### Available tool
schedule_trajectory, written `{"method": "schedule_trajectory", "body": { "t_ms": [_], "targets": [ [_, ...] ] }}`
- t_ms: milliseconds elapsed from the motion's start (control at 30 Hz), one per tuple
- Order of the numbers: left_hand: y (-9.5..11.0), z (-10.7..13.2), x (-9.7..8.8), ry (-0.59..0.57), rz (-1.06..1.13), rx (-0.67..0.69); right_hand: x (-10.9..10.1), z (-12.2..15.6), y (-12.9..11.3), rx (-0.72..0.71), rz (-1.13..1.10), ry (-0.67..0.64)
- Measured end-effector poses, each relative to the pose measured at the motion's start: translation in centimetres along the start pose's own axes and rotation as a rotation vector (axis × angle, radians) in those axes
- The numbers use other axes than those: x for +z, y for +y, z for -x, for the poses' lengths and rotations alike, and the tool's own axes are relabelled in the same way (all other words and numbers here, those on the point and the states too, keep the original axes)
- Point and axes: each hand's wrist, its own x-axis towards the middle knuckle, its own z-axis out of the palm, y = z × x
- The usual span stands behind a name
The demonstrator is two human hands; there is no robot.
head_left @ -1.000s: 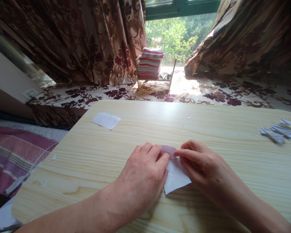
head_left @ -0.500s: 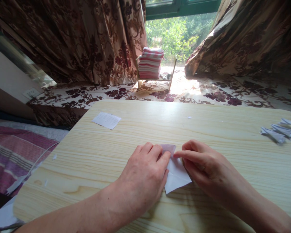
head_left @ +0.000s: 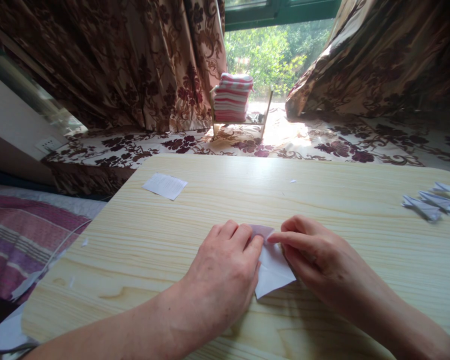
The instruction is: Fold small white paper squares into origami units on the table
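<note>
A small white sheet of paper point(head_left: 273, 272) lies on the table, its upper part folded and shaded. My left hand point(head_left: 225, 265) presses down on the left side of the sheet, fingers bent and closed over it; its fingertips are partly hidden. From the right, my right hand point(head_left: 315, 250) pinches the sheet's right edge, the index finger stretched along the fold and the other fingers curled in. The left index fingertip and the right one almost meet on the paper.
Several folded paper pieces point(head_left: 422, 207) lie at the table's right. A printed slip point(head_left: 165, 186) rests at the far left of the wooden table point(head_left: 135, 255). Small paper scraps are scattered about. Behind, a rack holds stacked striped cloths point(head_left: 231, 100) on the sill by the curtains.
Almost nothing differs. Both hands stay on the paper, and its folded upper corner has shifted very slightly to the right.
</note>
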Motion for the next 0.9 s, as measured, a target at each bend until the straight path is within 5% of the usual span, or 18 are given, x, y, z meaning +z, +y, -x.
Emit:
{"method": "schedule_trajectory", "body": {
  "t_ms": [400, 900],
  "targets": [
    [0.1, 0.0, 0.0, -0.005, -0.006, -0.013, 0.3, -0.7, -0.4, 0.154, -0.028, 0.104],
    [0.1, 0.0, 0.1, -0.005, -0.002, -0.024, 1.1, -1.5, -0.7, 0.032, 0.050, 0.086]
  ]
}}
